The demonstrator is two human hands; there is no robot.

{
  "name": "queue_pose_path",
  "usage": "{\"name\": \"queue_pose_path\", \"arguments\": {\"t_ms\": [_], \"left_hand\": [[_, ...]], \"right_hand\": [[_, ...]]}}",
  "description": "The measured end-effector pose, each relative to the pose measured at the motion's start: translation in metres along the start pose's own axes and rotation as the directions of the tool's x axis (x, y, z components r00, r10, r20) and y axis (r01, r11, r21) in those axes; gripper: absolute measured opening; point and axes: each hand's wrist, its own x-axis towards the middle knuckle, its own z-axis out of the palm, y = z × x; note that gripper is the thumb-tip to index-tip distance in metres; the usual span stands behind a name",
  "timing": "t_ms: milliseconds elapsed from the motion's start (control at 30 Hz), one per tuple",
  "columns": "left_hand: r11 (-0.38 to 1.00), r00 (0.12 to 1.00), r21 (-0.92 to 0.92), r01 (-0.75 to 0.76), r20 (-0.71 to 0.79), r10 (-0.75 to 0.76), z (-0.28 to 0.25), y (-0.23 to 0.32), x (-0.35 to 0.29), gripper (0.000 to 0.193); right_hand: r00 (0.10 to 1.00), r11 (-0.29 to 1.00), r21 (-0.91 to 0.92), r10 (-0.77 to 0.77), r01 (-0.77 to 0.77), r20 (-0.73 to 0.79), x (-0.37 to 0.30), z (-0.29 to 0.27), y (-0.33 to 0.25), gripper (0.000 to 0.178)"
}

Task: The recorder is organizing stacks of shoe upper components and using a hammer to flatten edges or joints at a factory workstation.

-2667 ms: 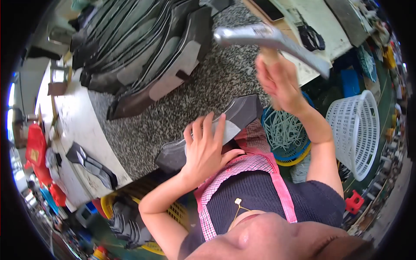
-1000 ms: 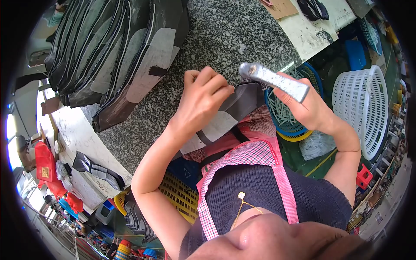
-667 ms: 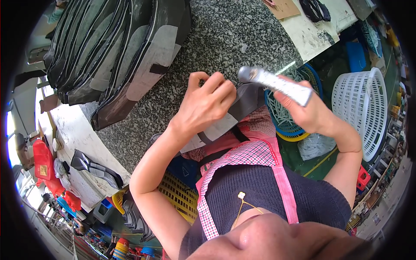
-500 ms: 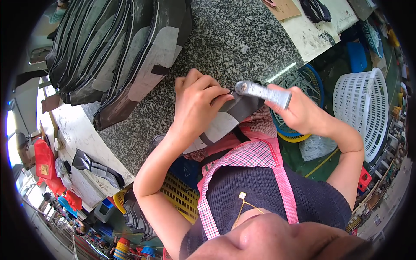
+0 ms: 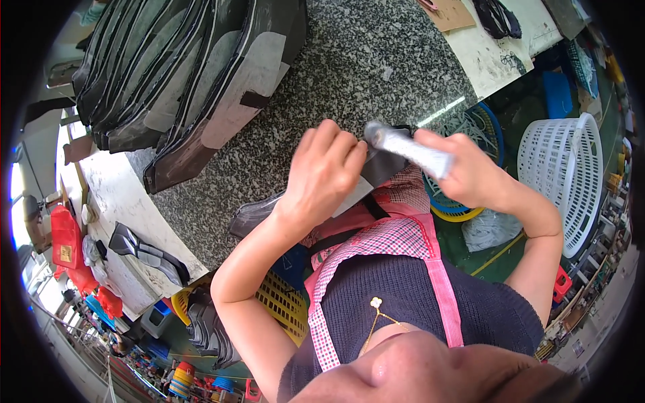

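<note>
My right hand (image 5: 467,169) is closed around a silver hammer (image 5: 411,150), whose round face points left. The handle is mostly hidden by the hammer head and my fingers. Close to that face, my left hand (image 5: 326,168) has its fingers curled on the edge of a black panel piece (image 5: 386,168) with light grey patches. The panel lies along the near edge of the speckled stone slab (image 5: 356,74), partly covered by my left hand and forearm. Its dark end (image 5: 252,216) shows left of my wrist.
A stack of similar black panels (image 5: 222,87) stands on the slab at the left. Another dark panel (image 5: 149,255) lies on the white table. Right of me are a blue tub (image 5: 496,127) holding pale strips and a white basket (image 5: 561,171). A yellow crate (image 5: 282,302) sits below my left arm.
My left hand has shifted slightly right and down, its fingers more tightly curled. The hammer has tilted a little and looks blurred. The view has shifted slightly.
</note>
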Motion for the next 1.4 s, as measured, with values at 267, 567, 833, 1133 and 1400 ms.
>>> {"name": "queue_pose_path", "arguments": {"t_ms": [267,567,833,1133,1400], "left_hand": [[0.978,0.980,-0.071,0.197,-0.008,-0.199,-0.006,0.013,-0.008,0.012],[0.936,0.953,-0.222,0.274,-0.066,-0.295,-0.008,0.008,-0.018,0.011],[0.907,0.941,-0.250,0.339,0.070,-0.332,-0.012,0.013,-0.025,0.013],[0.979,0.983,-0.092,0.180,0.043,-0.177,-0.016,0.026,-0.040,0.028],[0.948,0.973,-0.238,0.212,-0.037,-0.227,-0.001,0.007,-0.018,0.012]], "right_hand": [[1.000,1.000,0.023,-0.006,0.006,-0.012,0.007,-0.003,0.000,0.020],[0.982,0.992,0.036,0.113,-0.120,0.153,0.008,0.000,0.001,0.012],[0.979,0.992,-0.129,0.038,-0.012,0.199,-0.001,0.015,-0.008,0.017],[0.993,0.999,0.017,-0.051,0.049,0.107,0.006,0.009,-0.022,0.016],[0.979,0.991,0.113,0.085,-0.065,-0.183,0.008,-0.004,-0.004,0.020]]}}
